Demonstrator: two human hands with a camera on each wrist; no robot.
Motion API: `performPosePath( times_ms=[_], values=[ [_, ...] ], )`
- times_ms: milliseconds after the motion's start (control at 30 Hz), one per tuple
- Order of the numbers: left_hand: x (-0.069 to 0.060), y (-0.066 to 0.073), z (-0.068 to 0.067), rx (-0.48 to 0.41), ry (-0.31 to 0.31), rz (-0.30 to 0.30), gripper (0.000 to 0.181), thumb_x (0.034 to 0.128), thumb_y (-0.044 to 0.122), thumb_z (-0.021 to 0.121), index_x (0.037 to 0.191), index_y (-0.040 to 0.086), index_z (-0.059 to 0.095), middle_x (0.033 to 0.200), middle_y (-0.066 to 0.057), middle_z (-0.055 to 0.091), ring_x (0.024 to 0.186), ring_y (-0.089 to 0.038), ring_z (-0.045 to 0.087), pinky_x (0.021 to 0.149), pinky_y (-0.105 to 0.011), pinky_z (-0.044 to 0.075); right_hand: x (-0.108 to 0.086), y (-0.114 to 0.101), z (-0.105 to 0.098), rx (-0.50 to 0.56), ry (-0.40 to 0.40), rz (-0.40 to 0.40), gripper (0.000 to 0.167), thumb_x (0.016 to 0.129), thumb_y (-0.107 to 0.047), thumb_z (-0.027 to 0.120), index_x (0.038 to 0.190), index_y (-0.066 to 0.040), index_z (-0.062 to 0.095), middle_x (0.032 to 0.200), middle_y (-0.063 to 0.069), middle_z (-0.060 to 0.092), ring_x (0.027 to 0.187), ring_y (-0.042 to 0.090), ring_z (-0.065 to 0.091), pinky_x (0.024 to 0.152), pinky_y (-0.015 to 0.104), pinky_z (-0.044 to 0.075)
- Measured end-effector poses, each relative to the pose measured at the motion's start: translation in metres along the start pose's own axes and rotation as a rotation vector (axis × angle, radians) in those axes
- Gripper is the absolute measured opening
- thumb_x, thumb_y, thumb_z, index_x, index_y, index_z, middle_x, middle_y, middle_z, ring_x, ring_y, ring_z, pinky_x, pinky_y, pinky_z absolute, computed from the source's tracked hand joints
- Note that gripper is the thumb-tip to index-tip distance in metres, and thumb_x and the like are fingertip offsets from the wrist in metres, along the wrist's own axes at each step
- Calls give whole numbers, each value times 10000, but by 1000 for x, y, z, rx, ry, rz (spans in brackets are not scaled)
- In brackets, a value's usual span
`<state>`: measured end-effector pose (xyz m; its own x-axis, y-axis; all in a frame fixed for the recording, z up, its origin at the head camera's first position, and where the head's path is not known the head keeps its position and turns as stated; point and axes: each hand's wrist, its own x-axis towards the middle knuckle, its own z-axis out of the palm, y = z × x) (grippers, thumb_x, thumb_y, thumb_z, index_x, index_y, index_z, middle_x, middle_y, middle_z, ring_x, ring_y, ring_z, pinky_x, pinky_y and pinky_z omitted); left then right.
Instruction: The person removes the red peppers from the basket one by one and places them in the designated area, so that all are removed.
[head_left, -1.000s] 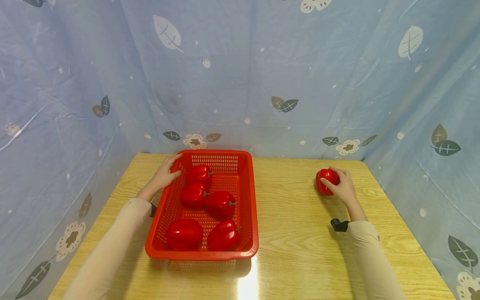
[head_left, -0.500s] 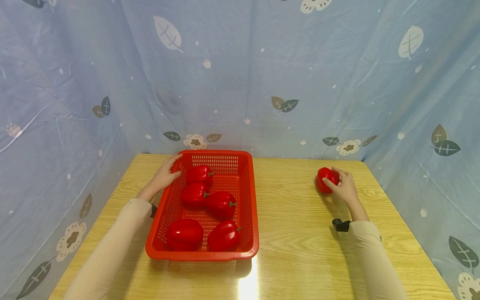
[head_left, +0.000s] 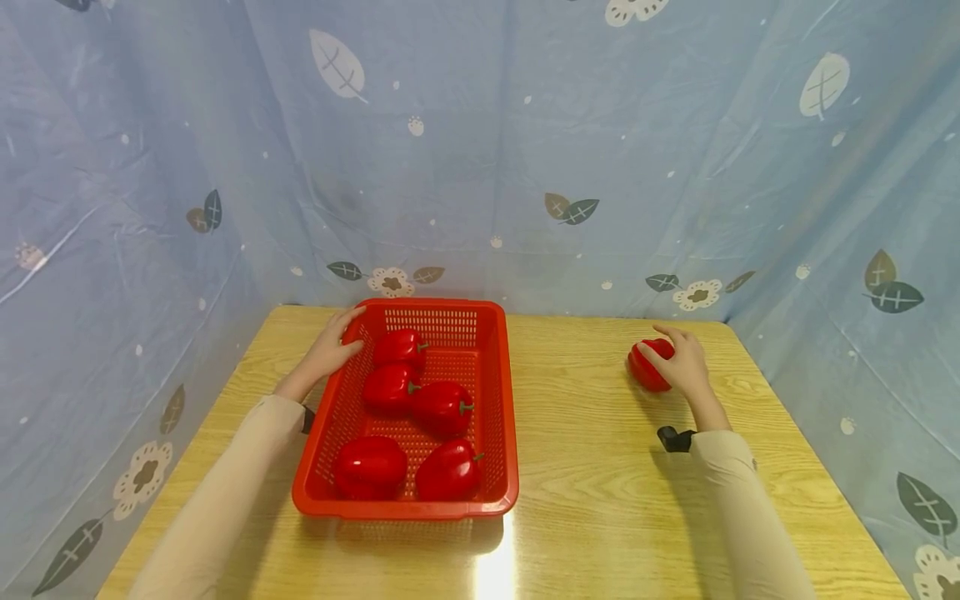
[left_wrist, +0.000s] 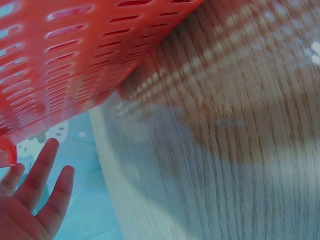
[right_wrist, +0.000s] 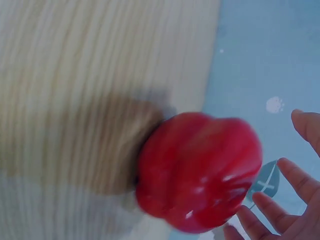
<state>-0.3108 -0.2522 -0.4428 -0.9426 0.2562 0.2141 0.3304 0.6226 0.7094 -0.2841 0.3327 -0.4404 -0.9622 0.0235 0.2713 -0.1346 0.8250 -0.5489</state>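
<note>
Right of the basket (head_left: 512, 417), the right hand (head_left: 686, 367) — spread wide — partly hides a red pepper (head_left: 645, 371).

Pale-blue fabric (head_left: 465, 158) printed with leaves and flowers hung in soft folds around three sides of a light wood-grain table (head_left: 577, 467), its glossy top catching a bright white glare (head_left: 496, 571).

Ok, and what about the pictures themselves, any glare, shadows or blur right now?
Head view: bright glare on the table in front of the basket; left wrist view: bluish cast, rows of pale spots on the table beside the basket; right wrist view: pepper slightly soft, dark shadow beside it.
</note>
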Motion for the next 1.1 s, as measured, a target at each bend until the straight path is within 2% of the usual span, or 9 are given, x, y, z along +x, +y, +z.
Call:
performPosePath(
  times_ms=[300, 600, 933, 1100],
  values=[
    [1, -1, 0, -7, -12, -6, 633, 864, 22, 524, 1442, 7, 268, 1486, -268, 169, 1330, -458, 217, 1032, -613, 252, 11, -19, 6, -10, 56, -74, 511, 869, -273, 620, 1275, 18, 508, 1276, 320, 442, 1178, 496, 364, 964, 617, 281],
    [-1, 2, -1, -25, -15, -24, 625, 864, 16, 512, 1441, 11, 271, 1496, -250, 159, 1342, -447, 205, 1033, -610, 257, 19, -48, 11, 9, 13, -120, 507, 878, -269, 618, 1292, 3, 509, 1295, 311, 441, 1196, 479, 366, 972, 608, 278],
    [2, -3, 0, 4, 1, -1, 621, 860, 17, 516, 1435, -1, 280, 1486, -270, 164, 1332, -463, 209, 1030, -609, 261, 27, -72, 20, 49, -27, -183, 501, 883, -289, 610, 1312, -50, 506, 1319, 266, 436, 1217, 451, 370, 966, 626, 286],
    [1, -4, 1, 7, 1, -4, 618, 864, 13, 521, 1434, -1, 281, 1479, -281, 168, 1334, -466, 202, 1038, -609, 245, 29, -88, 27, 37, -62, -216, 513, 881, -330, 609, 1320, -85, 506, 1329, 232, 442, 1221, 438, 372, 955, 628, 299]
  ],
)
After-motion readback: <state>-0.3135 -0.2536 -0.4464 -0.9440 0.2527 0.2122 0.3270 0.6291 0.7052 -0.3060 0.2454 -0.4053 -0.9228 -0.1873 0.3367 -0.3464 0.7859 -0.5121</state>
